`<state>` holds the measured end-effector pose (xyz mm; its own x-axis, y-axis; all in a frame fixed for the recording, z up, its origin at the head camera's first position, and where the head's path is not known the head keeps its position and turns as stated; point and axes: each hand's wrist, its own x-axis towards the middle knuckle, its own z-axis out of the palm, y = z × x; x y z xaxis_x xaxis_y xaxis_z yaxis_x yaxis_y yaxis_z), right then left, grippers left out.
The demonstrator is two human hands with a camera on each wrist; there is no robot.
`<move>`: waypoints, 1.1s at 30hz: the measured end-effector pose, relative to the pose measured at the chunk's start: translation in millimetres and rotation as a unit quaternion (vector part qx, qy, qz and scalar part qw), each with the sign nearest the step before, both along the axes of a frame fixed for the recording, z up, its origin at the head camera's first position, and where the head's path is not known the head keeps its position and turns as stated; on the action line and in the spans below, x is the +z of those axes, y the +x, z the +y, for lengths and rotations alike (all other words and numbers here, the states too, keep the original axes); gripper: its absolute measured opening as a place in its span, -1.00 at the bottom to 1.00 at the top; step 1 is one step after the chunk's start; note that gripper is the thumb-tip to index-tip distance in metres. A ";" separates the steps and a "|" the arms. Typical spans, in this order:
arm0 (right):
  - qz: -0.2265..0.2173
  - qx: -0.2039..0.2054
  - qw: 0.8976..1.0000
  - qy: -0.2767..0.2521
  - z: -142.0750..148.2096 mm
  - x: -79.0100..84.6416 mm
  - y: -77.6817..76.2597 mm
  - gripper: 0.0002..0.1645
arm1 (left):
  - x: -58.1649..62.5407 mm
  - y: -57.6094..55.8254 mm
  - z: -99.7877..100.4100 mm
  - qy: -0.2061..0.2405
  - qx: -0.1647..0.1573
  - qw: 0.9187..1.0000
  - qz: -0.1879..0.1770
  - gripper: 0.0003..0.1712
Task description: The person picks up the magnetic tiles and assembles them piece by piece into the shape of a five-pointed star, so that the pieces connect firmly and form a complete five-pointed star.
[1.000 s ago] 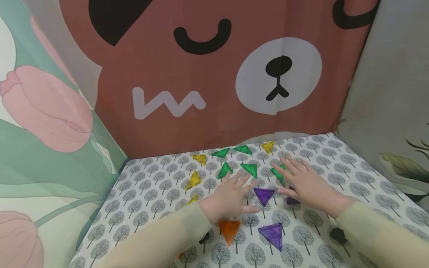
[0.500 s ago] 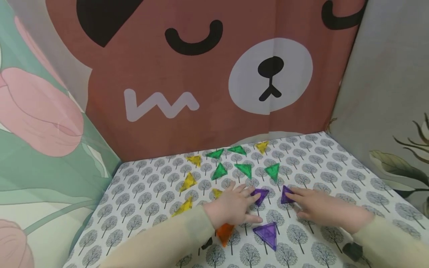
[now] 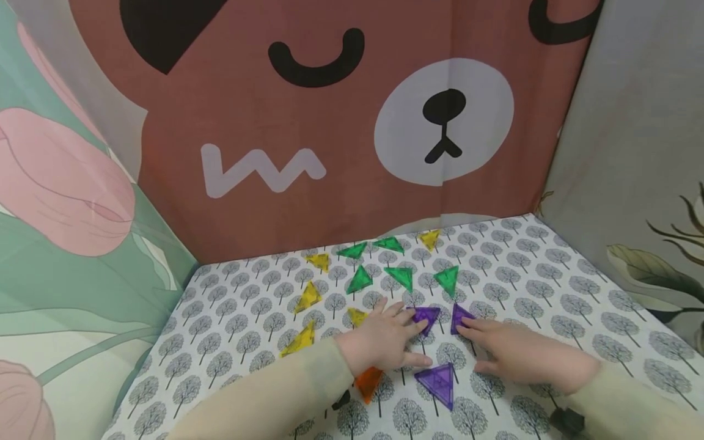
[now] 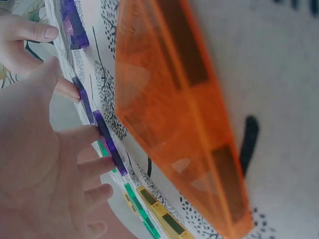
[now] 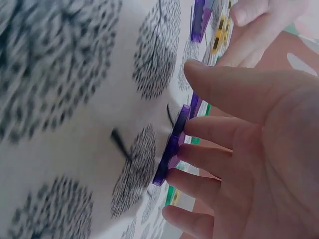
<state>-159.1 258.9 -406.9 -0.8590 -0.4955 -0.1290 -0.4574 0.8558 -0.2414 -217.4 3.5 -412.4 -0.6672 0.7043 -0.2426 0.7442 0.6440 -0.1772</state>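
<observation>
My left hand (image 3: 385, 336) lies with fingers spread, its fingertips on a purple triangular tile (image 3: 427, 319) in the middle of the cloth. To the right, my right hand (image 3: 508, 351) touches a second purple triangle (image 3: 459, 318) with straight fingertips; the right wrist view shows the fingers along that tile (image 5: 172, 145), the thumb held away from it. Nearer me, between the hands, a larger purple triangle (image 3: 438, 385) lies flat. An orange triangle (image 3: 368, 383) is partly covered by the left wrist and looms large in the left wrist view (image 4: 174, 114).
Several green triangles, one (image 3: 448, 280) just beyond the hands, lie toward the back. Yellow triangles, such as one (image 3: 308, 297), are scattered at left and back. All rest on a tree-print cloth (image 3: 220, 342). A bear-print backdrop (image 3: 264, 214) stands behind, with printed side panels.
The right hand has come down from over the green tile to a purple tile and slid it left. The left hand has moved nearer me and onto the other purple tile.
</observation>
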 end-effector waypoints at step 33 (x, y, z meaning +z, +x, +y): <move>-0.013 0.111 0.993 0.024 -31.4 12.8 44.4 -0.22 | -0.6 -1.3 4.4 0.021 0.010 1.000 -0.016 0.05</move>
<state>-114.7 227.5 -394.1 -0.7247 -0.6656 -0.1781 -0.6311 0.7450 -0.2161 -218.8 7.9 -413.0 -0.6737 0.7008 -0.2345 0.7359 0.6651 -0.1266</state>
